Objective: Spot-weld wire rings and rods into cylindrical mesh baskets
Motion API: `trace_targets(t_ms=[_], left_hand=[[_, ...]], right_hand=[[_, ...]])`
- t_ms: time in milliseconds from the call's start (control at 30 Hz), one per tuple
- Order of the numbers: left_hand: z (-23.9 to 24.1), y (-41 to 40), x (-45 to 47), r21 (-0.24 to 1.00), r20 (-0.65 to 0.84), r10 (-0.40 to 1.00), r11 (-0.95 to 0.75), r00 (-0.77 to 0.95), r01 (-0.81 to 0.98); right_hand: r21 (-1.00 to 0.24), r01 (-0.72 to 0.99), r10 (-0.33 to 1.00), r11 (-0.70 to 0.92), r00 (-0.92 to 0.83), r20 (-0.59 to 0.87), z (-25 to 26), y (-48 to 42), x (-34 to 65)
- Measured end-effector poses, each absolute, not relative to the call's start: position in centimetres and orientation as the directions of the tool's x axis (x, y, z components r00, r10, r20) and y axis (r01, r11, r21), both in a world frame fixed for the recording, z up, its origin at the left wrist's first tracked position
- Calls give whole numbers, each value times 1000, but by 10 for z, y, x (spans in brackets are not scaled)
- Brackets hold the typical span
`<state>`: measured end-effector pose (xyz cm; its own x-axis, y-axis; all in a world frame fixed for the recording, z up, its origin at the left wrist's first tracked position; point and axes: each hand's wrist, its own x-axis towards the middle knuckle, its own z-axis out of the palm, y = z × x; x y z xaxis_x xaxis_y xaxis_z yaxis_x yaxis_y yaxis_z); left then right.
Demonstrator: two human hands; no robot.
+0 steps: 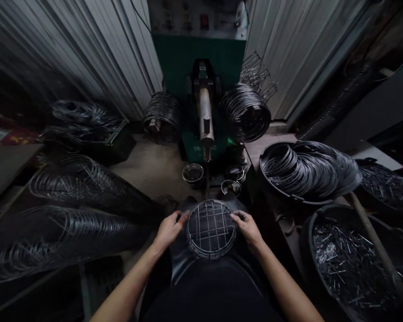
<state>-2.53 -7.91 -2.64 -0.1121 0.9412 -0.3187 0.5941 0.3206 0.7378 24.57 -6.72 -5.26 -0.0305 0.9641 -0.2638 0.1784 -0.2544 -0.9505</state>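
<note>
A round wire rack (211,230) with crossed bars inside a ring lies level just above my lap, over a dark apron. My left hand (170,229) pinches its left rim between thumb and fingers. On the opposite side my right hand (247,227) grips the rim in the same way. Directly ahead of the rack stands a green machine (204,150) that looks like a spot welder, with a metal arm (205,109) pointing down toward me. The rack is apart from the arm's tip.
Wire rings fill a round tub (265,179) on the right; short metal rods lie in a nearer tub (307,241) with a stick across it. Stacked wire racks (87,223) stand at left. Ring bundles (163,116) hang beside the machine. Small bowls (193,173) sit below its arm.
</note>
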Motion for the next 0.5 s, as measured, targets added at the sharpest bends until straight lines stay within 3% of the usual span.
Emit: trace_targets(t_ms=[267,500], left_hand=[[-47,-110,-6,892,-312,948,316,-64,324],[-55,-112,-7,924,-317,948,309,0,226]], right_hand=[[-962,148,973,-228,7,-229,-53,-67,235],[-958,83,961,-275,55,-271,-59,-66,232]])
